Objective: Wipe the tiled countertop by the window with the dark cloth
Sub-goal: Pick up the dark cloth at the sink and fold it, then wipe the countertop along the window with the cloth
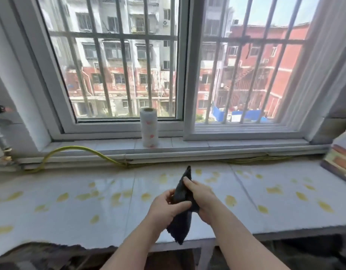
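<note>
The dark cloth is bunched lengthwise and held in the air above the tiled countertop, which is white with yellow leaf marks. My left hand grips the cloth's middle from the left, thumb across it. My right hand holds it from the right, with fingers pinching the upper part. One pointed end sticks up towards the window; the other end hangs down past the counter's front edge.
A roll of white paper with pink spots stands on the window sill. A yellow hose runs along the sill's foot from pipe fittings at the left. Boxes sit at the counter's right end.
</note>
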Motion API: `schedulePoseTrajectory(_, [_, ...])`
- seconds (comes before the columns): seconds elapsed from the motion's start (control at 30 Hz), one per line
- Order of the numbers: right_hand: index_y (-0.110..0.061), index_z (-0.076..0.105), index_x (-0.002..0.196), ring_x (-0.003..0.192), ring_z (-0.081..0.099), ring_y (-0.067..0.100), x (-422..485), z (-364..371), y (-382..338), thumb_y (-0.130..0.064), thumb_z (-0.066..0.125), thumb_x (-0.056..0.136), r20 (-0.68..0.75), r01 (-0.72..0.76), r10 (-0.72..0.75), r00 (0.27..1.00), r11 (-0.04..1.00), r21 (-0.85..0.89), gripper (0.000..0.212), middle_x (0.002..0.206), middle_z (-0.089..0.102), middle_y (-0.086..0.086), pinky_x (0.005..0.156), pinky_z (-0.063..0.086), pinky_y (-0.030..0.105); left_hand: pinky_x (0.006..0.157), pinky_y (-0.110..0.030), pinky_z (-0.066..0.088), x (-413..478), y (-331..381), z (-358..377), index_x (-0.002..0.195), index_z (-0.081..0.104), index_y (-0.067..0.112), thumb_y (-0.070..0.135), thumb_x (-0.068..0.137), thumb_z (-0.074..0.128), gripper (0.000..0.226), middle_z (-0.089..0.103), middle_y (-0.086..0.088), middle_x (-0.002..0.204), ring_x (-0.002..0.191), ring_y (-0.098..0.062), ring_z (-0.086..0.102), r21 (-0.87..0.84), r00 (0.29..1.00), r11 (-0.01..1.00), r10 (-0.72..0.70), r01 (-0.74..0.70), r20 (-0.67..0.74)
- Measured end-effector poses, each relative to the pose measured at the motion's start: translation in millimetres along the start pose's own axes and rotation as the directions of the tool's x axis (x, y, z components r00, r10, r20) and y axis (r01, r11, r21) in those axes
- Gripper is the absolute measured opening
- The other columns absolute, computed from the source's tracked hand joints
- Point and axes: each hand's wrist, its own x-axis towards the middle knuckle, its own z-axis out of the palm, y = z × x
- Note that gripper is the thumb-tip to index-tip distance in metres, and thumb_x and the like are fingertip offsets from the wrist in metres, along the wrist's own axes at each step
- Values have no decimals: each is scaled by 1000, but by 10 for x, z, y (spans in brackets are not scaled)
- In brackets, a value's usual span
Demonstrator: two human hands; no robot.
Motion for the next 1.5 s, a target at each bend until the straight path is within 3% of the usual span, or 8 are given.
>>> schedulePoseTrajectory(0.17, [-7,63,106,96,67,31,11,-461,7,-36,57,92,-105,-21,32,994,994,106,32,103,71,15,84,52,44,54,-13,52,347,48,358,98,67,12,7,92,55,15,74,-6,91,71,-7,69,42,998,999,-24,21,54])
schedulePoseTrajectory(0.43, [-8,59,104,74,63,20,64,-947,-401,-2,56,89,-311,116,-86,946,990,80,16,87,67,10,54,50,26,77,-42,57,880,405,789,83,70,15,19,96,48,25,73,-7,80,74,-21,68,50,981,999,-7,-3,194])
schedulePoseTrajectory(0.63, [-6,60,104,73,63,21,37,-1362,-395,-8,61,87,-405,161,-104,908,981,110,17,89,67,11,61,51,30,50,-25,53,1271,539,1232,92,68,9,21,97,47,25,73,-12,80,62,-22,69,-24,968,998,-52,59,246])
schedulePoseTrajectory(0.93, [-14,56,92,71,59,17,27,-2723,-398,9,56,78,-521,95,-84,850,995,-5,27,83,63,6,54,46,21,53,-24,56,1553,665,2674,99,67,9,22,99,44,27,73,-9,87,66,-15,71,56,903,997,-69,50,424])
schedulePoseTrajectory(1.07, [-11,58,103,80,65,26,58,-3393,-455,-2,59,79,-511,94,-60,858,995,41,25,92,68,13,69,53,35,70,-35,58,1654,789,3373,94,69,9,21,97,47,25,74,-15,87,81,-30,72,118,928,993,-22,-24,373])
schedulePoseTrajectory(1.3, [-11,54,116,87,62,27,203,-4420,-416,8,49,83,-572,166,-41,819,972,167,39,104,64,14,67,52,34,50,-16,50,1770,933,4214,94,71,23,31,97,48,25,73,0,84,64,-7,68,76,903,995,21,-59,429])
schedulePoseTrajectory(1.4, [-23,33,141,118,48,30,331,-4866,-227,-4,51,85,-761,0,28,648,999,37,62,141,41,9,93,47,43,64,-18,45,1976,831,4415,109,65,33,33,96,47,22,64,12,93,76,0,57,168,861,982,-7,-91,509])
schedulePoseTrajectory(1.5, [-23,22,147,135,31,25,380,-4939,-36,-13,47,90,-783,-284,-80,617,905,-317,63,154,21,2,103,38,39,79,-29,47,2255,568,4430,104,63,28,23,97,42,23,57,8,95,83,-7,54,425,867,875,-11,-233,498])
